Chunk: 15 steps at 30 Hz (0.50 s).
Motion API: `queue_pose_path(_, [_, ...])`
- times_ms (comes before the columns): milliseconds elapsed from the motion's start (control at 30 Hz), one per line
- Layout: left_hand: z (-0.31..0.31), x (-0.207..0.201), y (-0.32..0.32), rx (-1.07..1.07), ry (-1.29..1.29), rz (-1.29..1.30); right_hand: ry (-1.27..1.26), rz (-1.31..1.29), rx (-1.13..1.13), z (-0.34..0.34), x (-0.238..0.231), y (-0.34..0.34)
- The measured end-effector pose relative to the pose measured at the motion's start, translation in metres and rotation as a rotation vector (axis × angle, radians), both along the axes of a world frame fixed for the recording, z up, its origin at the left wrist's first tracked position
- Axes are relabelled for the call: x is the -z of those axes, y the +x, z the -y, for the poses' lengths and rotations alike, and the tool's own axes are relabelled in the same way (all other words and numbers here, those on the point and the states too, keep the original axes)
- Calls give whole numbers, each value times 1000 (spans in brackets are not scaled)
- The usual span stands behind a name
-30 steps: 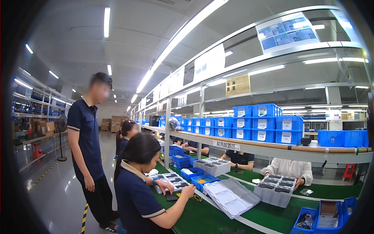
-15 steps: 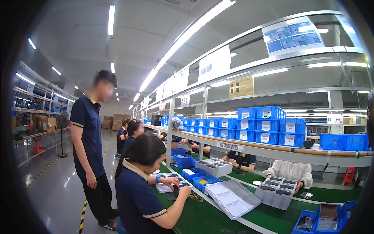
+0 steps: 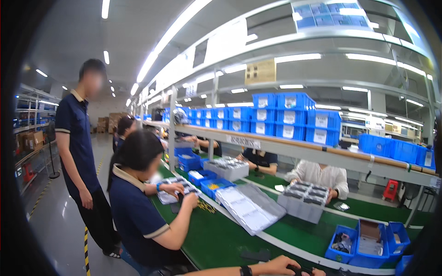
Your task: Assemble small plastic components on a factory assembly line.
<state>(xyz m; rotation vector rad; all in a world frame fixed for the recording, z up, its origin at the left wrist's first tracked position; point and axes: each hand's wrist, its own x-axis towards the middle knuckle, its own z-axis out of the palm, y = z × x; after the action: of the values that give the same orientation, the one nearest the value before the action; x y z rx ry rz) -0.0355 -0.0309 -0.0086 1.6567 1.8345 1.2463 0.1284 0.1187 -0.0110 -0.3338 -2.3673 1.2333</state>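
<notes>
At the lower edge, my left hand [image 3: 279, 265], with a black watch on its wrist, has its fingers closed on a small black part [image 3: 293, 269]. The part is cut off by the frame, so its kind is unclear. Only a bit of my right hand [image 3: 317, 272] shows, close to the same part; its grip is hidden. Dark flat pieces [image 3: 256, 255] lie on the green work surface [image 3: 221, 244] just beyond my left forearm.
To the left, a seated co-worker [image 3: 142, 207] handles a dark piece; another person [image 3: 80, 152] stands behind. Ahead lie a clear plastic tray [image 3: 248, 209] and a compartment box [image 3: 299, 204] held by someone opposite. Blue bins [image 3: 343, 244] stand at right, under a shelf [image 3: 294, 149].
My view has swung right and down, so the scene sits further left and higher. My hands and the black part have come into view at the lower edge.
</notes>
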Motion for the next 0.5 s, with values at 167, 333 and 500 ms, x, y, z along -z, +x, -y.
queue_pose_path(167, [7, -4, -11, -40, -3, -167, -59, 59, -25, 5, -7, -11])
queue_pose_path(333, [9, -18, -10, -49, -45, -217, -209, 50, -15, 7, -8, -15])
queue_pose_path(500, [-3, -21, 7, -34, -38, -380, -147, 37, -36, 4, -7, -6])
